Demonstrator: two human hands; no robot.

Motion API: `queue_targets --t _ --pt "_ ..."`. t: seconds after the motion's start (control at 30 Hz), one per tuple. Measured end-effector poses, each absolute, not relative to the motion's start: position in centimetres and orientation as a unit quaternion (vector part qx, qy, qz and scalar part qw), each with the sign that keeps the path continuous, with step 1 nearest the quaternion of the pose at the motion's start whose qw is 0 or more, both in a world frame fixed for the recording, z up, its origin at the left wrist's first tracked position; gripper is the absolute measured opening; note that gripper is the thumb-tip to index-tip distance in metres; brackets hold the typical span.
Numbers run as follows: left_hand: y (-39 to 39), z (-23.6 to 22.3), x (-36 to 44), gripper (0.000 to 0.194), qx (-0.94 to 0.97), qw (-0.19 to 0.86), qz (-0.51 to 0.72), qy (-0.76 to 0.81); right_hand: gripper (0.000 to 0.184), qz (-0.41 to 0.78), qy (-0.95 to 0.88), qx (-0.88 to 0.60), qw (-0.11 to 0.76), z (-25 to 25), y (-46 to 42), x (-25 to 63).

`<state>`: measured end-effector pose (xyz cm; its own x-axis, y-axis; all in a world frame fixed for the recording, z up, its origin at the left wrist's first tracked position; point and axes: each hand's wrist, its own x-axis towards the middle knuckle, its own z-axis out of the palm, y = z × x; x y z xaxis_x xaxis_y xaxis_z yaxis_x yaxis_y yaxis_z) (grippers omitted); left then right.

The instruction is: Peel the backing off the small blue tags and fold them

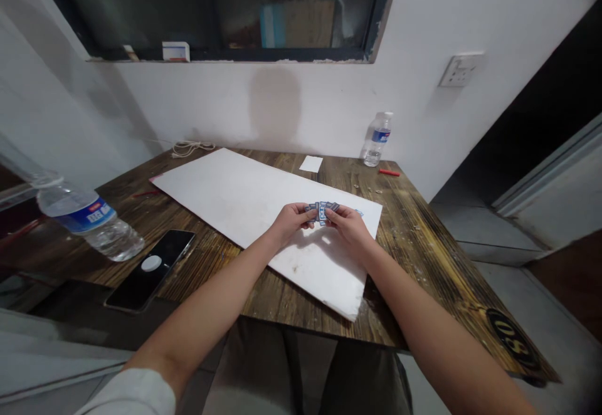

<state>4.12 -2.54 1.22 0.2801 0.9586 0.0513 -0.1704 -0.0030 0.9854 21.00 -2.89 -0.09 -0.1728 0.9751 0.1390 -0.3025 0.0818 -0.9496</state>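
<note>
Both hands meet above a white board [226, 195] lying slantwise on a dark wooden table. Between them is a small flat piece with a blue, white and grey block pattern [322, 212]; its exact kind is too small to make out. My left hand [292, 222] pinches its left side between thumb and fingers. On its right side, my right hand [347, 223] is closed with the thumb on top. A bit of blue and white [359, 213] shows just beyond the right hand, partly hidden by it.
At the left lie a water bottle [89, 214] and a black phone [149, 271] with a white round item [151, 263] on it. Toward the wall are a white paper square [311, 163], a cable [190, 147], another bottle [377, 142] and a red stick-like item [389, 172].
</note>
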Motion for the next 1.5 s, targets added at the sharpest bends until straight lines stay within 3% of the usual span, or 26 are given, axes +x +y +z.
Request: queue_targets --t 0.43,1.5 --pt "-2.2 1.1 4.3 0.035 0.505 0.574 0.494 0.416 0.036 0.501 -0.51 -0.412 0.564 -0.7 -2.1 21.5" --pt "-2.3 1.1 4.3 0.035 0.52 0.514 0.505 0.459 0.037 0.475 -0.505 -0.451 0.562 0.1 -3.2 21.3"
